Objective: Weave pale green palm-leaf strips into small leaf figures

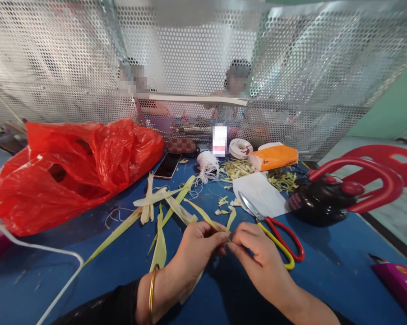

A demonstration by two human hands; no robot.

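Note:
My left hand [203, 243] is closed, its thumb and fingers pinching a pale green strip of dried husk or leaf [203, 213]. Close against it, my right hand [254, 250] pinches at the same strip, fingertips almost meeting those of the left. A short end of the strip [231, 217] sticks up between the hands. Several loose strips [160, 246] lie left of my hands on the blue table. Just beyond my right hand rest scissors [269, 223] with red and yellow handles, their blades partly over a white paper [259, 194].
A red plastic bag [78, 167] fills the left side. A phone [168, 165], white thread [208, 164], a tape roll [240, 148], an orange packet [274, 156] and plant scraps [281, 180] lie behind. A black pot with a red handle [320, 201] stands right. A perforated metal screen [190, 58] borders the back.

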